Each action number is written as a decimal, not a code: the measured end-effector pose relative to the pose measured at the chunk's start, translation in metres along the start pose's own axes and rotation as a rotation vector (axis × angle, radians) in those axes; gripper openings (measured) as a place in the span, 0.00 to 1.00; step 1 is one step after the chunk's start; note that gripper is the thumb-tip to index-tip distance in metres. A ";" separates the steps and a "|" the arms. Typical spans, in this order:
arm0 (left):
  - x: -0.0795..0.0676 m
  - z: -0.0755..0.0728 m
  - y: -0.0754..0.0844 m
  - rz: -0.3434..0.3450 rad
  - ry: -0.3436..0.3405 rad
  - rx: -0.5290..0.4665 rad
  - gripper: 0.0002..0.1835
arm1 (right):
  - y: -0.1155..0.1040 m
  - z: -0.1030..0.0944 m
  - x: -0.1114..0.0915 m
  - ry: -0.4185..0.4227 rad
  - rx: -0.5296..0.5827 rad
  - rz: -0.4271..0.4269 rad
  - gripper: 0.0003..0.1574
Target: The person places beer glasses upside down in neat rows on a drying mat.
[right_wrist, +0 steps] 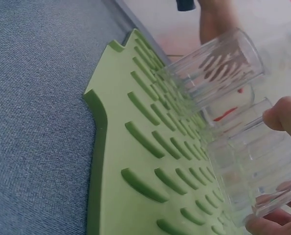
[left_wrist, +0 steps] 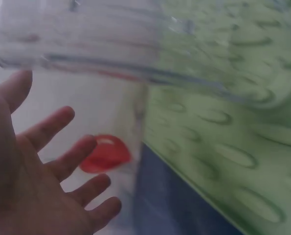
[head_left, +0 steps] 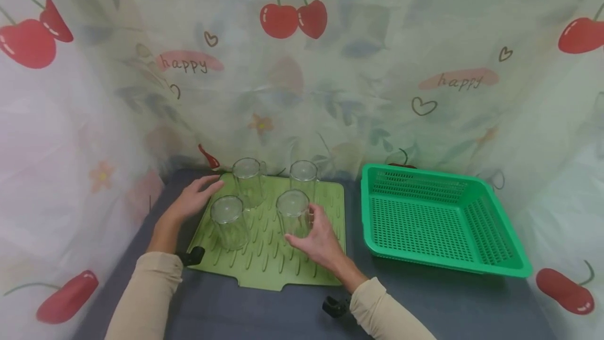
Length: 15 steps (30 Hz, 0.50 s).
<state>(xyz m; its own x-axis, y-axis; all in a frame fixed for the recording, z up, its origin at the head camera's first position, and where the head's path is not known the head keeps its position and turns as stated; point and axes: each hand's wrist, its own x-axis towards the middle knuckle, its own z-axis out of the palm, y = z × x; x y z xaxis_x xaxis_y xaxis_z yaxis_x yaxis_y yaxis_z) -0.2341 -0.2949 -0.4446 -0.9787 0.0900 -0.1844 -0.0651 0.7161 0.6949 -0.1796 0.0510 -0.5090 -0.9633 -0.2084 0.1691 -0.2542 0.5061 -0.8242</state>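
Observation:
My right hand (head_left: 321,237) grips the front right clear glass mug (head_left: 292,209), thumb on its near side and fingers round its right side. That mug stands upside down, low over a green ridged drying mat (head_left: 264,272). In the right wrist view, thumb and fingers close on the glass wall (right_wrist: 253,166). Upside down on the mat are also a front left mug (head_left: 230,224), a back left mug (head_left: 247,180) and a back right mug (head_left: 304,172). My left hand (head_left: 191,201), fingers spread and holding nothing, hovers by the mat's left edge, beside the left mugs.
A green perforated plastic basket (head_left: 445,264) sits to the right of the mat. Dark grey-blue cloth (head_left: 264,314) covers the table. A cherry-print curtain (head_left: 330,93) closes in the back and both sides.

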 end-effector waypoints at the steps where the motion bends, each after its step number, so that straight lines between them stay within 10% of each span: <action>1: 0.001 0.002 -0.006 -0.012 -0.002 0.002 0.42 | 0.001 0.001 0.000 0.000 0.002 -0.004 0.54; 15: 0.013 0.028 -0.062 0.047 0.030 0.061 0.32 | 0.002 0.007 0.003 0.024 -0.040 -0.014 0.58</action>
<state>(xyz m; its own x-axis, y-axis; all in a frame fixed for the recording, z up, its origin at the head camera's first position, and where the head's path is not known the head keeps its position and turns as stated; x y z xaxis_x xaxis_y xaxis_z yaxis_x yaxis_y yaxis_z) -0.2374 -0.3186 -0.5094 -0.9858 0.1045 -0.1314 -0.0080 0.7525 0.6585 -0.1825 0.0457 -0.5140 -0.9612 -0.1960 0.1941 -0.2708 0.5362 -0.7995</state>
